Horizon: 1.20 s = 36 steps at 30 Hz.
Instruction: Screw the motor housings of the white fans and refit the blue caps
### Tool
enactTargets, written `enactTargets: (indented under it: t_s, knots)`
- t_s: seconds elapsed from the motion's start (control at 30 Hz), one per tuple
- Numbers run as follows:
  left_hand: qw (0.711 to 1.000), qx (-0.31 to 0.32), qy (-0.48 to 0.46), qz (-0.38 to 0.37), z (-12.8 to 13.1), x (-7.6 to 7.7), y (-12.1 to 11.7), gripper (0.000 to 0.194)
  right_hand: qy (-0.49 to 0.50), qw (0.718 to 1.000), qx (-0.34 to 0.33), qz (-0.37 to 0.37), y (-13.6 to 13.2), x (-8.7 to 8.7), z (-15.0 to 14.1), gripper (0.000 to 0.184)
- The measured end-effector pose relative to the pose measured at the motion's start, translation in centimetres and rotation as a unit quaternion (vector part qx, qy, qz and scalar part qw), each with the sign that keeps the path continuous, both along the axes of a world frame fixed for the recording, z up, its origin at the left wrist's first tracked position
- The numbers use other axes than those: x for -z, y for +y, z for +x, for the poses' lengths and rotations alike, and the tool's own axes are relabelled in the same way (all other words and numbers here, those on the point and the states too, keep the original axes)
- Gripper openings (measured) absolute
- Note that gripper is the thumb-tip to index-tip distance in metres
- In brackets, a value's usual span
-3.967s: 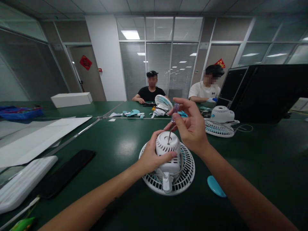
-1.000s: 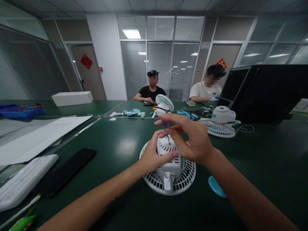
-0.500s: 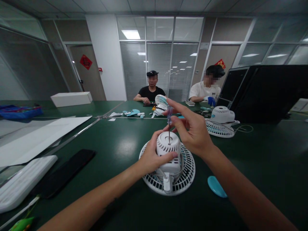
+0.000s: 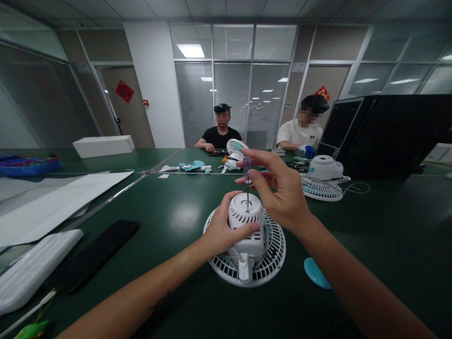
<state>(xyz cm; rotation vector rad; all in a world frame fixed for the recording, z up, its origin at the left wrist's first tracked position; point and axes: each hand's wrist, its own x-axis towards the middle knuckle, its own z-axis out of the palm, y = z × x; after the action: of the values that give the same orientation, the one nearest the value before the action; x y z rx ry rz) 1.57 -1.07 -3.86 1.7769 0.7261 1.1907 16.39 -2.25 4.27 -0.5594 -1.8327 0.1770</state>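
Observation:
A white fan (image 4: 246,242) lies grille-down on the green table, its rounded motor housing facing up. My left hand (image 4: 226,228) is wrapped round the side of that housing, thumb across the front. Above it, my right hand (image 4: 282,186) pinches the clear purplish handle of a screwdriver (image 4: 247,172) between thumb and fingers. The screwdriver stands upright, its tip at a hole in the top of the housing; the screw itself is too small to make out. A white plug with its cord rests against the fan's near side. To the right lies a light-blue oval piece (image 4: 317,273).
Another white fan (image 4: 323,181) stands grille-down at the right, before a big black case (image 4: 391,136). Loose blue and white parts (image 4: 194,165) lie farther back. White sheets (image 4: 63,202), a white keyboard-like slab (image 4: 38,270) and a dark pad are at the left. Two people sit opposite.
The right hand's fingers have shifted slightly on the screwdriver handle, with the index finger more bent over its top. My left hand keeps its hold on the fan.

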Motion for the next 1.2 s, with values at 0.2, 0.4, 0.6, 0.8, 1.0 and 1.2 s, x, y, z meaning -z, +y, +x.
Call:
enactTargets:
  t_s: [0.2, 0.4, 0.6, 0.8, 1.0, 1.2]
  knots:
    - [1.000, -0.010, 0.004, 0.012, 0.0, 0.0, 0.0, 0.067, 0.035, 0.999, 0.038, -0.002, 0.2, 0.0, 0.4, 0.031]
    - [1.000, -0.008, 0.007, 0.007, 0.1, 0.0, 0.0, 0.067, 0.030, 1.000, -0.009, -0.001, 0.0, -0.3, 0.4, 0.020]
    - [1.000, -0.013, 0.022, 0.018, 0.0, 0.2, 0.1, 0.068, 0.036, 0.999, 0.023, -0.004, 0.2, -0.1, 0.6, 0.026]
    - [0.978, -0.099, 0.066, 0.172, -0.3, 0.4, 0.1, 0.072, 0.031, 0.999, -0.006, -0.003, 0.0, -0.1, 0.5, 0.024]
    - [0.971, -0.027, 0.041, 0.236, -0.5, 0.1, 0.2, 0.026, 0.026, 0.999, 0.027, 0.012, 0.1, -0.2, 0.5, 0.026]
    - [0.985, -0.005, 0.019, 0.173, -0.4, -0.6, 0.2, 0.015, -0.020, 0.998, 0.028, 0.051, -0.1, -0.2, 0.3, 0.028]
